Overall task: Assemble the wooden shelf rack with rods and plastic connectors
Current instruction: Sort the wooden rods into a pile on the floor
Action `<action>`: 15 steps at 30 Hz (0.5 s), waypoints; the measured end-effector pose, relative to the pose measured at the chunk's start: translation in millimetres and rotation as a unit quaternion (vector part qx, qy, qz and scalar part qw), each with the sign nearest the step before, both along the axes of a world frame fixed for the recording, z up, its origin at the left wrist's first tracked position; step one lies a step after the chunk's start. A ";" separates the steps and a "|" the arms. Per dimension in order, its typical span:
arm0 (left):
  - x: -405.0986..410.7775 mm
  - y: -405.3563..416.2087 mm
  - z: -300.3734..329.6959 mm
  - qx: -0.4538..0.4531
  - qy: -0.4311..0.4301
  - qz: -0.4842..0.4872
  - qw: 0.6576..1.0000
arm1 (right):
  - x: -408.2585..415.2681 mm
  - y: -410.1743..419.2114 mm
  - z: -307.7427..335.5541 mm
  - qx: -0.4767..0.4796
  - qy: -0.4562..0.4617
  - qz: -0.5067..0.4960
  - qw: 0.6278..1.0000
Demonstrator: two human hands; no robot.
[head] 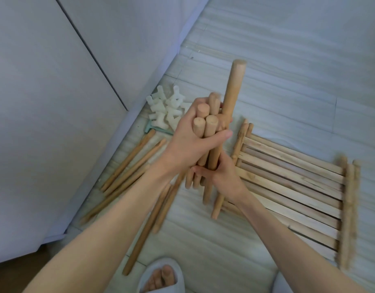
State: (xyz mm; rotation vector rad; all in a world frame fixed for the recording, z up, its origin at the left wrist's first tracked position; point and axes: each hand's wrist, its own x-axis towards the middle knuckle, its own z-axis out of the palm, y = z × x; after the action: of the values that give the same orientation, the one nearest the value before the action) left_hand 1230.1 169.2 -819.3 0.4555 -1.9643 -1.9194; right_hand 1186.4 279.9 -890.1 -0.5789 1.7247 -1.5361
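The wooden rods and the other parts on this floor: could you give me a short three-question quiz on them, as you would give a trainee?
1. True or false: both hands grip the bundle of short rods.
2. Which lies nearest the wall: A) the slatted shelf panels, B) the white plastic connectors, C) the slipper?
3. Fill in: one rod in the bundle sticks up ____ than the others.

Key
1. True: the left hand wraps the upper ends, the right hand holds lower down.
2. B; the long rods lie loose on the floor beside them.
3. Higher.
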 end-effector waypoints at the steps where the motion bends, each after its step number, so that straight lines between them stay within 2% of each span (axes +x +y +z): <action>1: 3.0 3.5 -1.5 -0.015 -0.002 -0.005 1.000 | 1.5 2.6 2.0 -0.001 0.009 -0.001 1.000; 4: 14.1 14.0 -11.1 -0.052 -0.034 -0.028 0.998 | 6.4 9.9 5.7 -0.015 0.032 -0.007 0.999; 12: 25.8 11.8 -25.3 -0.019 -0.074 -0.070 0.995 | 10.7 16.7 -10.2 0.001 0.006 0.019 1.000; 15: 24.0 11.1 -33.6 0.001 -0.087 -0.054 0.995 | 14.3 10.6 -17.5 0.020 0.016 0.018 1.000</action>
State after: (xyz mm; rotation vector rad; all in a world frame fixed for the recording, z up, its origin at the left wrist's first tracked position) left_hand 1254.1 180.3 -853.0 0.5453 -2.1364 -2.0085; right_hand 1200.7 290.6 -907.5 -0.6140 1.7567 -1.4716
